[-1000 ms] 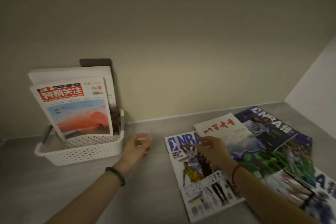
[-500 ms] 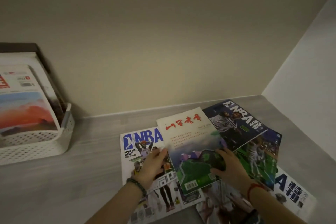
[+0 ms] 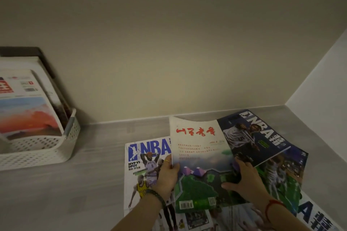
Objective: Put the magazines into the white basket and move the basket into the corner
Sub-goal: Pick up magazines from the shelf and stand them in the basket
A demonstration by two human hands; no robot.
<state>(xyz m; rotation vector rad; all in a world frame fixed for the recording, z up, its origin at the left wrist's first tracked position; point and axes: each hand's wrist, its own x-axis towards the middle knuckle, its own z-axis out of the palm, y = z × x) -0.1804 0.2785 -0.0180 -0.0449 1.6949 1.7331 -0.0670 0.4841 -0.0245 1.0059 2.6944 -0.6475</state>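
**Fingers on both side edges of the red-titled magazine**

Fingers (image 3: 167,161) of the left hand (image 3: 167,174): curled round the left edge of the white-and-green magazine with red brush lettering (image 3: 200,157), thumb on top of the cover. A dark beaded bracelet sits on that wrist.

Fingers of the right hand (image 3: 244,178): pressed on the magazine's right edge, partly tucked under it; a red cord circles the wrist.

Held magazine: far end raised and bowed, above the other titles.

White-covered NBA magazine (image 3: 144,157): flat on the grey desk (image 3: 75,184), under the left hand.

Dark blue NBA magazine (image 3: 253,137): flat, just right of the held one, near the corner where the walls meet.

Further glossy magazines (image 3: 281,174): overlapping beneath, toward the right and near edge.

White perforated plastic basket (image 3: 43,148): at the left, well apart from the pile, by the back wall. It holds upright magazines, the front one with a sunset cover (image 3: 26,112).
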